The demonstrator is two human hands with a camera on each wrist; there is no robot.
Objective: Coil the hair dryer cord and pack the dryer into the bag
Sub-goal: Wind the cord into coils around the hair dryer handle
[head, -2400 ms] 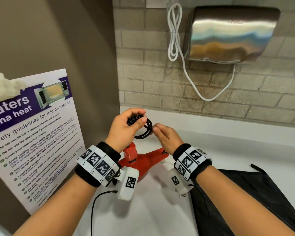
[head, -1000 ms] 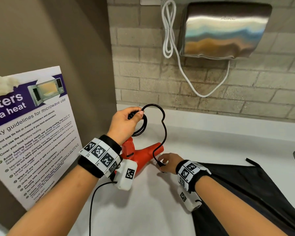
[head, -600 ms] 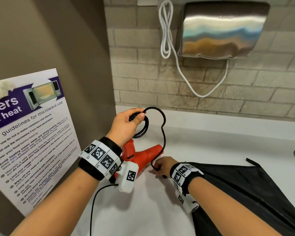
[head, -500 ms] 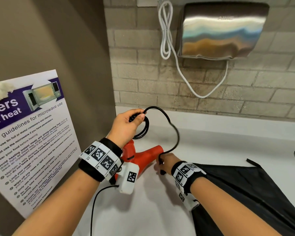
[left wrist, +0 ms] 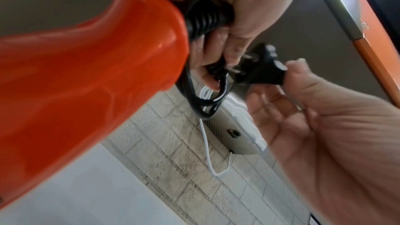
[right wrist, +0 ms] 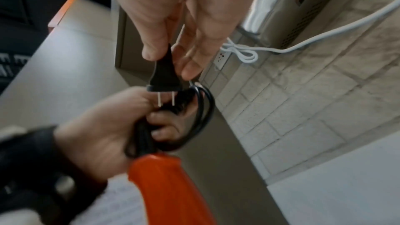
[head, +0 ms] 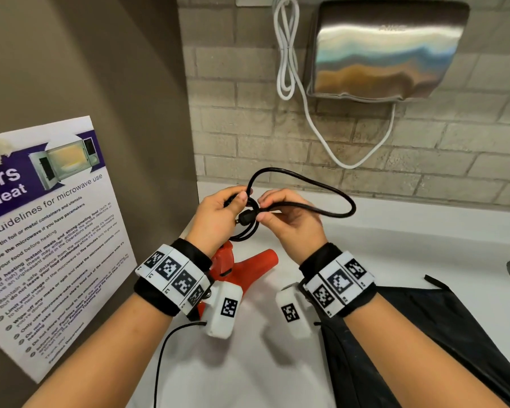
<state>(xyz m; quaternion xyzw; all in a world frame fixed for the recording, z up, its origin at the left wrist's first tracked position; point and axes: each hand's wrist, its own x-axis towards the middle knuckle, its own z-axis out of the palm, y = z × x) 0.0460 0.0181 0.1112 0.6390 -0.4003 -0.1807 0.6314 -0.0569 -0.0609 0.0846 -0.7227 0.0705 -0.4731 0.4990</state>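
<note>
Above the white tabletop (head: 395, 245), your left hand (head: 215, 219) is gripping the coiled black cord (head: 306, 187) against the handle end of the red hair dryer (head: 248, 266), fingers curled round the loops. Your right hand (head: 292, 222) is pinching the plug (right wrist: 164, 73) between thumb and fingers, its prongs pointing at the left hand, the two hands nearly touching. One loose loop is arching toward the brick wall. To your right the black bag (head: 454, 334) is lying flat.
</note>
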